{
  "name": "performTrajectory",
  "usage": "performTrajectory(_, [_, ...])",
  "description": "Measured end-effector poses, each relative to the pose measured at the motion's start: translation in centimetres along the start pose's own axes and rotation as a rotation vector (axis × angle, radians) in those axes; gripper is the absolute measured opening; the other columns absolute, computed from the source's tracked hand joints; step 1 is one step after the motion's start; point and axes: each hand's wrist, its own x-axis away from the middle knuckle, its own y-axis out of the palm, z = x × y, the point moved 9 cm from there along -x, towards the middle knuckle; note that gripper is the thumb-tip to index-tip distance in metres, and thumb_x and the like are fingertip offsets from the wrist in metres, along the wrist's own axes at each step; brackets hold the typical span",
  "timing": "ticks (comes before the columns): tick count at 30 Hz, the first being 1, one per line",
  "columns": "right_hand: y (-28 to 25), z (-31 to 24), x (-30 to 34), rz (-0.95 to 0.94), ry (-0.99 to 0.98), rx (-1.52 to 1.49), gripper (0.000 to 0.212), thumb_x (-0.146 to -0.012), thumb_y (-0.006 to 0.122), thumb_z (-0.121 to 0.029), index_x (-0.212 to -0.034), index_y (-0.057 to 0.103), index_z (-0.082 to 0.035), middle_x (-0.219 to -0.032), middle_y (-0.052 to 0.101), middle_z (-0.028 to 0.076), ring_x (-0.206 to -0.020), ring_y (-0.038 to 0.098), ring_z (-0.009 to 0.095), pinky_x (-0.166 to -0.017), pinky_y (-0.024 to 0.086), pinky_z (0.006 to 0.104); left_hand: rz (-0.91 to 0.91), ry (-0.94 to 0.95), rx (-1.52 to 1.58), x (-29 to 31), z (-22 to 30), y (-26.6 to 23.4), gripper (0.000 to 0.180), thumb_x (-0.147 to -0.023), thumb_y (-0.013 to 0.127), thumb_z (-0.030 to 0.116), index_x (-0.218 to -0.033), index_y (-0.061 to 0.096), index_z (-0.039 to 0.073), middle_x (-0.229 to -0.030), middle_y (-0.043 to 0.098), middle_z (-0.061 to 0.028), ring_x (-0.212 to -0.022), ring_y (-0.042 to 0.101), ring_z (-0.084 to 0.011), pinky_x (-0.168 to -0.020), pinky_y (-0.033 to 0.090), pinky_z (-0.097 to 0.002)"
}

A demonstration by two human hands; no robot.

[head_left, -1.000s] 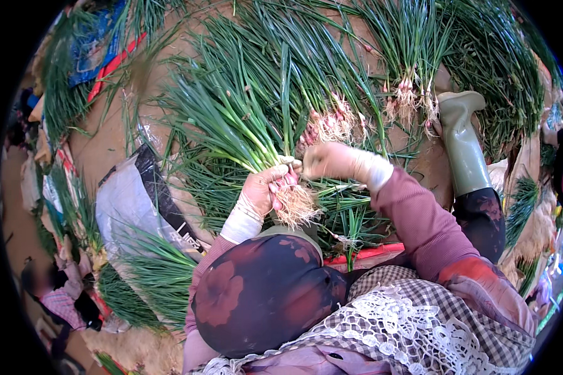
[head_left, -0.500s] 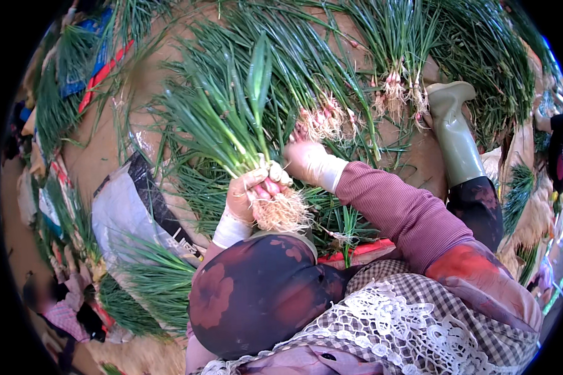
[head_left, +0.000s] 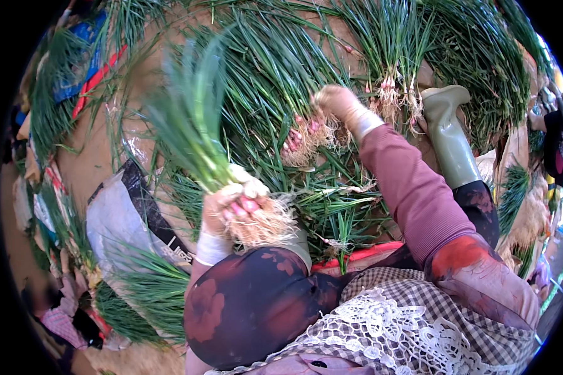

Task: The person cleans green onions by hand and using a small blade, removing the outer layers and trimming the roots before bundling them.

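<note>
My left hand (head_left: 220, 205) is wrapped round a thick bunch of shallot plants (head_left: 249, 206) above my left knee. Its green leaves point up and away, smeared by motion, while pink bulbs and a mat of pale roots hang on the near side of the fist. My right hand (head_left: 343, 105) reaches forward to a heap of more shallot plants (head_left: 269, 75) on the ground. Its fingers are curled down on the stalks just above the bulbs at the heap's right edge. The fingertips are partly hidden.
Another bunch of shallots (head_left: 389, 84) lies farther right, near a green rubber boot (head_left: 447, 140). Loose plants (head_left: 338, 206) lie before me. At left are a white and black sack (head_left: 122, 209), a red strip (head_left: 99, 81) and more leaves. Another person (head_left: 65, 312) sits at lower left.
My right hand has moved away from the held bunch, forward and right to the heap. The left hand with its bunch has shifted left and slightly nearer. Bulbs in the heap have shifted.
</note>
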Motion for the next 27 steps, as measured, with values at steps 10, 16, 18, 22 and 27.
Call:
performTrajectory(10, [-0.9,-2.3,3.9,0.147,0.413,-0.276,0.027,-0.074,0.056,-0.03,-0.088,0.055,-0.007,-0.082,0.058,0.012,-0.078,0.055,0.026,-0.073,0.041,0.0344,0.179,-0.03,0.34,0.7,0.0,-2.0,0.016,-0.074,0.049,0.01,-0.089,0.049,0.004,-0.069,0.051,-0.0073,-0.072,0.05,-0.0222,-0.076,0.041,-0.0377])
performTrajectory(16, [0.9,-2.9,-0.1,-0.054,0.408,-0.01,0.029,-0.074,0.052,-0.031,-0.093,0.053,-0.009,-0.085,0.058,0.015,-0.084,0.055,0.031,-0.072,0.043,0.0389,0.337,-0.056,0.214,2.0,-1.3,-3.9,0.019,-0.073,0.052,0.012,-0.09,0.05,0.004,-0.07,0.051,-0.0067,-0.071,0.049,-0.022,-0.074,0.041,-0.0351])
performTrajectory(18, [2.2,-1.7,-4.2,-0.134,-0.082,0.254,0.022,-0.077,0.05,-0.028,-0.085,0.058,-0.01,-0.081,0.06,0.011,-0.08,0.057,0.027,-0.068,0.045,0.0348,0.201,-0.03,0.273,0.5,-0.9,-2.6,0.02,-0.074,0.05,0.011,-0.092,0.053,0.001,-0.072,0.054,-0.0092,-0.073,0.052,-0.0241,-0.075,0.042,-0.039])
performTrajectory(22, [-2.0,-7.7,2.4,-0.117,-0.008,-0.715,0.02,-0.077,0.054,-0.025,-0.071,0.057,-0.005,-0.06,0.056,0.006,-0.055,0.054,0.019,-0.052,0.043,0.03,0.221,-0.044,0.229,1.6,-0.9,-2.7,0.022,-0.073,0.051,0.011,-0.092,0.052,0.0,-0.07,0.053,-0.0081,-0.073,0.052,-0.0231,-0.077,0.042,-0.0404])
performTrajectory(27, [2.2,-12.1,9.9,-0.137,0.009,-0.91,0.012,-0.075,0.058,-0.015,-0.075,0.052,-0.004,-0.066,0.058,0.003,-0.059,0.055,0.012,-0.056,0.044,0.0259,0.187,-0.082,0.039,-0.6,-2.2,-1.0,0.028,-0.073,0.048,0.011,-0.095,0.052,-0.005,-0.098,0.055,-0.0194,-0.093,0.051,-0.034,-0.088,0.036,-0.0466])
